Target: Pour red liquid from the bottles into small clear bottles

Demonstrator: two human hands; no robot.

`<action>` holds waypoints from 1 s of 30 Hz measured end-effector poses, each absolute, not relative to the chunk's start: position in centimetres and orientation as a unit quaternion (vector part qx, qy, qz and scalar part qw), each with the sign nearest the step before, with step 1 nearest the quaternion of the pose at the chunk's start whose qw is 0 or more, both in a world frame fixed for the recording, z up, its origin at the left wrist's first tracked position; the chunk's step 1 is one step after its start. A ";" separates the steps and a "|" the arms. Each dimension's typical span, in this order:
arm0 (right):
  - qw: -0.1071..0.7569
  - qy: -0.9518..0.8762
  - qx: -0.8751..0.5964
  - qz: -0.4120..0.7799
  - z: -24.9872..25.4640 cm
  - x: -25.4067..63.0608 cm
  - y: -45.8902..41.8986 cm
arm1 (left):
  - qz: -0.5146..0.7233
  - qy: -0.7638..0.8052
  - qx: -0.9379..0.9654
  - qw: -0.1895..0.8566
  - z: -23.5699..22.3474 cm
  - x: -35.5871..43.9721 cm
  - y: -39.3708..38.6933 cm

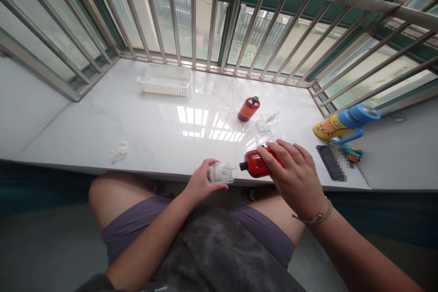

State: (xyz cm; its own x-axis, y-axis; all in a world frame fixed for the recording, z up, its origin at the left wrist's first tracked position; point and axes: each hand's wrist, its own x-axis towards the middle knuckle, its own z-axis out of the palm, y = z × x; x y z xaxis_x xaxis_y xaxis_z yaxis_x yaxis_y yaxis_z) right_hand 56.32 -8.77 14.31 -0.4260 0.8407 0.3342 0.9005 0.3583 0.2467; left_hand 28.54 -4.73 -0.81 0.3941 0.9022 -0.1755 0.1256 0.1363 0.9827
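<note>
Lower centre, the right hand (294, 173) wraps wide around a red nozzle bottle (259, 163), tilted so its tip meets the clear container (221, 173), held in the left hand's (200, 182) narrower grip. Beyond, a second red bottle (248, 109) stands on the white tabletop (102, 118).

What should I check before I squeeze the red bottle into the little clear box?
1. Left hand holding the clear plastic box: ok.
2. Right hand gripping the red bottle: ok.
3. Black nozzle pointing toward the box: ok.
4. Box held away from the front edge of the white counter: not ok, it is right at the edge.
5. Liquid already in the box: cannot tell.
</note>
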 end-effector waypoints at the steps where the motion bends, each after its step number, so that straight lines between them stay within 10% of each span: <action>1: 0.073 -0.820 -0.531 -0.199 14.3 56.3 -8.8 | 0.321 0.448 0.573 0.606 -0.8 28.6 -4.7; 30: 0.065 -0.829 -0.513 -0.213 15.0 56.3 -8.5 | 0.325 0.435 0.563 0.623 -1.6 28.7 -4.8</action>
State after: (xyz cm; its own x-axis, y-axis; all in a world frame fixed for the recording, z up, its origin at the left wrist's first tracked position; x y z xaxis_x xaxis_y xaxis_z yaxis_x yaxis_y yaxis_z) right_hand 56.30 -8.52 15.01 -0.4648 0.8229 0.3269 0.8784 0.3822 0.2870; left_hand 28.66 -4.83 -1.58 0.4100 0.8949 -0.1760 0.0839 0.1551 0.9843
